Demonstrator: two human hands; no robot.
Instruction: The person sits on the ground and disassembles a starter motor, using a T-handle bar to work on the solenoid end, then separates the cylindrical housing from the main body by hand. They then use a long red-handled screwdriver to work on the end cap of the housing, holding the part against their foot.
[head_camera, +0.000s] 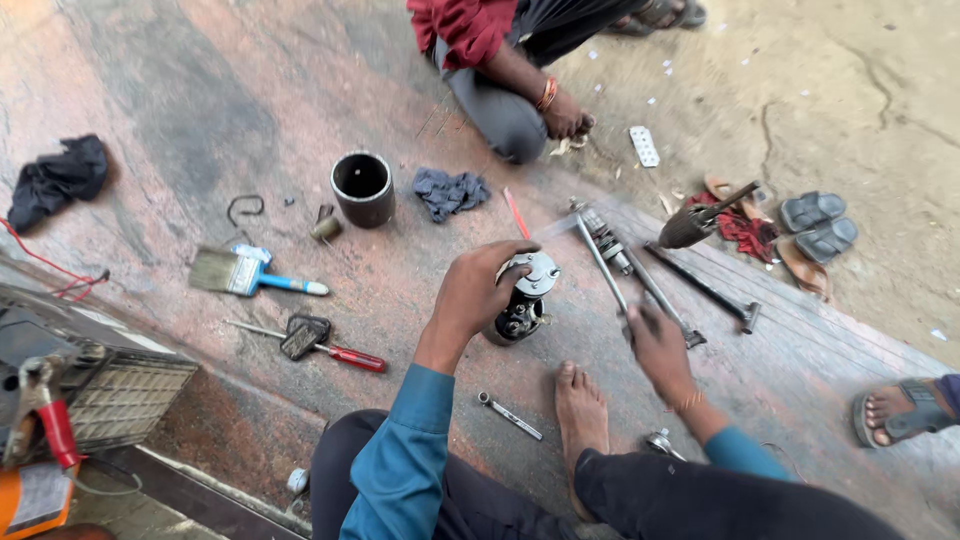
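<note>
My left hand (478, 287) grips the top of a small upright metal motor part (524, 303) that stands on the stone floor. My right hand (658, 348) is blurred, fingers curled around the near end of a long metal tool (604, 260) that reaches up and left across the floor. My bare foot (580, 410) rests between my knees. A small wrench (510, 416) lies just left of the foot.
A black cylinder (363, 187), blue rag (449, 192), paintbrush (240, 272), red-handled screwdriver (335, 351) and dark cloth (58, 178) lie to the left. Another person (500, 70) squats at the top. A hammer-like tool (708, 290), sandals (818, 225) and someone's sandalled foot (895, 412) are to the right.
</note>
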